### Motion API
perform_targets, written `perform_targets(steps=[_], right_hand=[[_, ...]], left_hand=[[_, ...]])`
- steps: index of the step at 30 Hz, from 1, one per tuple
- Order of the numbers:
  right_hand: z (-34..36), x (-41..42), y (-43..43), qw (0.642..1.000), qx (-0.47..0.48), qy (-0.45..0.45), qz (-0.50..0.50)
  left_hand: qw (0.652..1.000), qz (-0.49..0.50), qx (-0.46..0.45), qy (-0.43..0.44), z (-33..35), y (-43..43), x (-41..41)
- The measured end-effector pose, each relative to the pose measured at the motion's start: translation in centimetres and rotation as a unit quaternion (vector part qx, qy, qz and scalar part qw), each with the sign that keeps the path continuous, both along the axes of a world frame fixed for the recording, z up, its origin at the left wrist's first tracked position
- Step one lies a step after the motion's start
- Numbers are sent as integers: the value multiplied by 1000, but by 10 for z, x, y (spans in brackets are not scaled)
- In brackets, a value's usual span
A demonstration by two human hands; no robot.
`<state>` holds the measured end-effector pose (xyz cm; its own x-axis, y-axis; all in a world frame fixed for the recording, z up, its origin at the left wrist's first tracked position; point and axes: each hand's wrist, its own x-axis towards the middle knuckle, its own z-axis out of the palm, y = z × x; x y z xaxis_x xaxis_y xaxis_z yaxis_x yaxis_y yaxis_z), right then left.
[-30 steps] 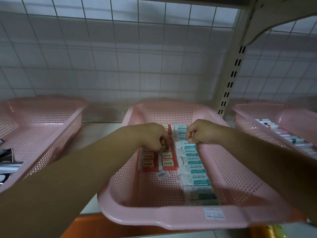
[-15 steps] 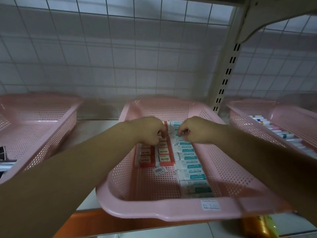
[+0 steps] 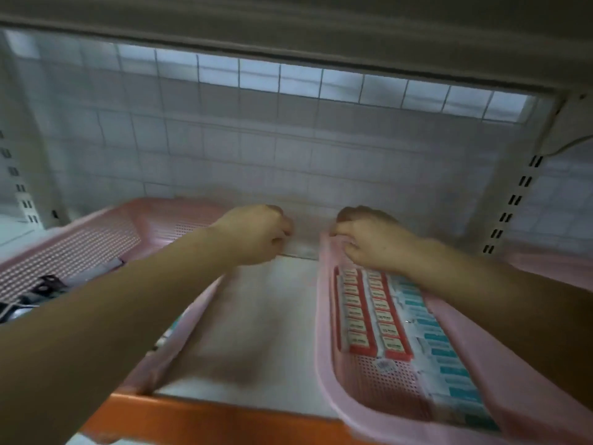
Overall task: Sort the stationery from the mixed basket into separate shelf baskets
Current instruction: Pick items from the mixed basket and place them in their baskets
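Two pink baskets sit on the white shelf [image 3: 256, 332]. The left basket [image 3: 96, 239] holds dark clips [image 3: 45, 284]. The right basket [image 3: 324, 316] holds rows of red boxes [image 3: 372, 316] beside teal packs [image 3: 442, 345]. The right hand [image 3: 372, 240] is curled over the rows' far end; whether it is grasping anything cannot be told. The left hand [image 3: 256, 234] is clenched above the gap between the baskets, with nothing seen in it.
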<state>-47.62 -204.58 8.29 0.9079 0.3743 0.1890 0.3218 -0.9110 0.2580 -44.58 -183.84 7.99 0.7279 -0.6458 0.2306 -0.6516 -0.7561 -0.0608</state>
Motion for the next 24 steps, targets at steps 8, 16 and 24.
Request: perform_targets(steps=[8, 16, 24], right_hand=[[14, 45, 142, 995, 57, 57, 61], [-9, 48, 242, 979, -31, 185, 77], [-35, 54, 252, 962, -18, 270, -44]], left_hand=[[991, 128, -26, 28, -2, 146, 5], [977, 176, -1, 116, -27, 242, -3], [979, 128, 33, 156, -45, 255, 18]])
